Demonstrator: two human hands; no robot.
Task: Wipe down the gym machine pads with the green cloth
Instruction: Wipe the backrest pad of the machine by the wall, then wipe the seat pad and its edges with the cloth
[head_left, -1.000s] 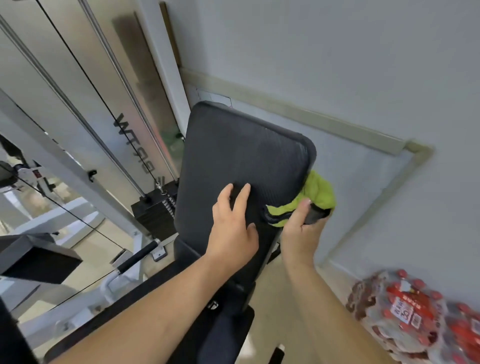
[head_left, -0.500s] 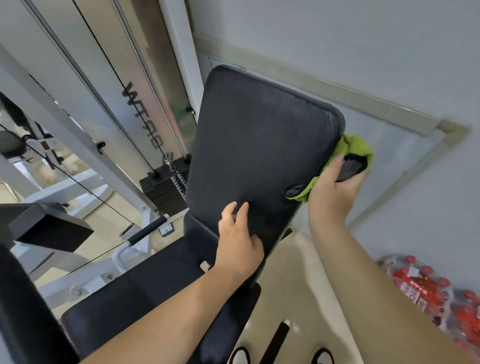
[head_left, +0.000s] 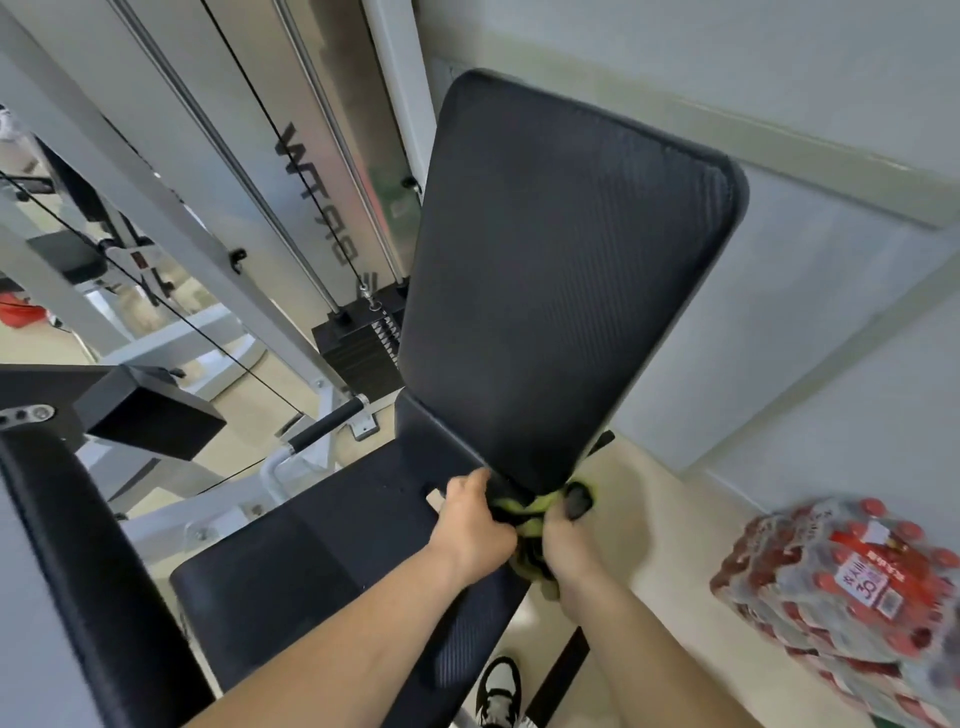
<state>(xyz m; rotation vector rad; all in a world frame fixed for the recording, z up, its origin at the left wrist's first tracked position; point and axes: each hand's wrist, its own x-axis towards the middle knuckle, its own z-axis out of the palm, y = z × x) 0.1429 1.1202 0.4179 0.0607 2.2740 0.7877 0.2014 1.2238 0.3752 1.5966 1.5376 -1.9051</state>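
Note:
The black back pad of the gym machine stands upright ahead of me, with the black seat pad below it. The green cloth, with a black patch, is bunched at the bottom right corner of the back pad. My right hand grips the cloth there. My left hand is right beside it at the pad's lower edge, fingers curled onto the cloth and the pad's corner.
A weight stack with cables and white frame bars stands to the left. A black padded roller is at near left. A shrink-wrapped pack of red-capped bottles sits on the floor at right. My shoe shows below the seat.
My right hand has carried the cloth down the right edge of the back pad to its bottom corner. My left hand slid down to meet it.

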